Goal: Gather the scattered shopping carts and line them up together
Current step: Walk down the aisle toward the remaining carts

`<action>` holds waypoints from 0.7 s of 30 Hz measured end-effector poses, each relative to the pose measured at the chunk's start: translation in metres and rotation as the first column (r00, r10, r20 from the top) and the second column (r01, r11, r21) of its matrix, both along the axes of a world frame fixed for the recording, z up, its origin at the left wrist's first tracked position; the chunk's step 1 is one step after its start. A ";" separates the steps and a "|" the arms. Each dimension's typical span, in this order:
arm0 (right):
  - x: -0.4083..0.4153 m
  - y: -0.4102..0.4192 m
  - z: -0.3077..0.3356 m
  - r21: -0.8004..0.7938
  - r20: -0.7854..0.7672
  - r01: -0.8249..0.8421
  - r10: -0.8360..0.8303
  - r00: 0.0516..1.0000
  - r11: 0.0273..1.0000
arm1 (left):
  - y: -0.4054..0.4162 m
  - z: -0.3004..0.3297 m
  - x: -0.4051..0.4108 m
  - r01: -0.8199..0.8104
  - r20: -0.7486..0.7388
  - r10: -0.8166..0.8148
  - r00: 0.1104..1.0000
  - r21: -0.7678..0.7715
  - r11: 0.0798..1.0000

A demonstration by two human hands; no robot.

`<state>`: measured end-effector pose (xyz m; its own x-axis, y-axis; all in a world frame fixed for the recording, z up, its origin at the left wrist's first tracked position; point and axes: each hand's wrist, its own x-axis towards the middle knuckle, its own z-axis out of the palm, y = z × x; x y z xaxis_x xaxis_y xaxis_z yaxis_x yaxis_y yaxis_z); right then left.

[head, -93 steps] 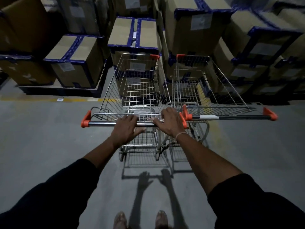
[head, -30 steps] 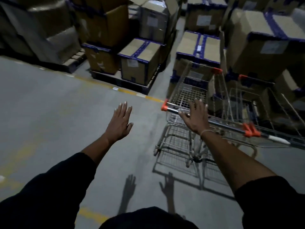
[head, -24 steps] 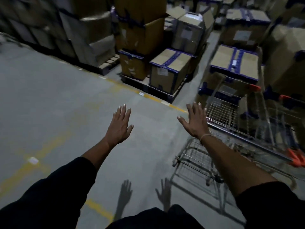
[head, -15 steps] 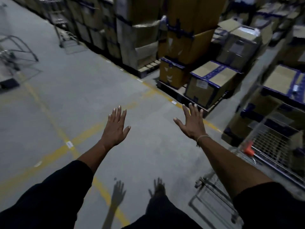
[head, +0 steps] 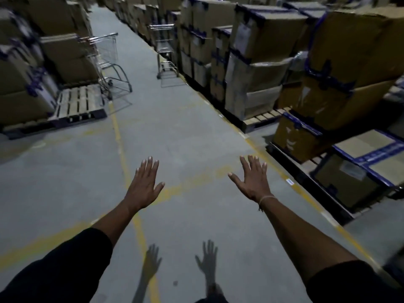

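Observation:
Two wire shopping carts stand far down the aisle. One cart (head: pixel 107 62) is at the left beside a wooden pallet, and a second cart (head: pixel 164 51) is against the right-hand row of boxes. My left hand (head: pixel 144 184) and my right hand (head: pixel 253 182) are stretched out in front of me over bare floor, palms down, fingers straight and spread. Neither hand touches anything. The two carts I handled a moment ago are out of view.
Tall stacks of cardboard boxes (head: pixel 262 51) on pallets line both sides of the grey concrete aisle. A partly bare wooden pallet (head: pixel 76 103) juts out at the left. Yellow floor lines (head: pixel 118 132) run along the aisle. Low boxes with blue tape (head: pixel 360 165) sit at the right.
My right hand let go of the cart handle, and the view swung left away from the two parked carts to look down the aisle. Both hands stay raised and spread.

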<state>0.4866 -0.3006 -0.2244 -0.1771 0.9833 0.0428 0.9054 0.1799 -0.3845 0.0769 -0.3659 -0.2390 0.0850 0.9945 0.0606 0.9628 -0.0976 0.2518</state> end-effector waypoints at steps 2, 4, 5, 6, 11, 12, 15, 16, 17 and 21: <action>-0.016 0.046 0.008 0.002 0.002 -0.037 0.037 0.999 0.999 | 0.035 0.009 -0.012 -0.043 0.007 0.043 0.999 0.010 0.999; -0.032 0.089 0.017 0.009 0.003 -0.072 0.072 0.997 0.997 | 0.066 0.015 -0.020 -0.083 0.039 0.081 0.996 0.033 0.996; -0.040 0.108 0.021 0.013 0.005 -0.091 0.091 0.996 0.996 | 0.080 0.017 -0.024 -0.100 0.060 0.098 0.993 0.036 0.994; -0.049 0.127 0.024 0.019 0.003 -0.111 0.111 0.994 0.994 | 0.092 0.018 -0.028 -0.114 0.074 0.111 0.991 0.038 0.993; -0.095 0.222 0.027 0.038 -0.006 -0.190 0.191 0.982 0.981 | 0.159 0.013 -0.059 -0.191 0.105 0.185 0.977 0.047 0.980; -0.106 0.241 0.027 0.035 0.001 -0.201 0.201 0.980 0.979 | 0.175 0.012 -0.067 -0.200 0.109 0.195 0.975 0.043 0.979; -0.137 0.299 0.019 0.027 0.014 -0.219 0.219 0.976 0.975 | 0.227 0.002 -0.095 -0.208 0.111 0.202 0.973 0.042 0.977; -0.148 0.319 0.016 0.024 0.020 -0.225 0.224 0.974 0.974 | 0.246 -0.002 -0.106 -0.213 0.115 0.206 0.972 0.049 0.976; -0.160 0.340 0.013 0.019 0.027 -0.233 0.232 0.972 0.972 | 0.267 -0.006 -0.117 -0.219 0.123 0.211 0.970 0.054 0.974; -0.215 0.434 0.000 0.011 0.036 -0.233 0.233 0.972 0.972 | 0.358 -0.021 -0.175 -0.232 0.131 0.227 0.965 0.023 0.972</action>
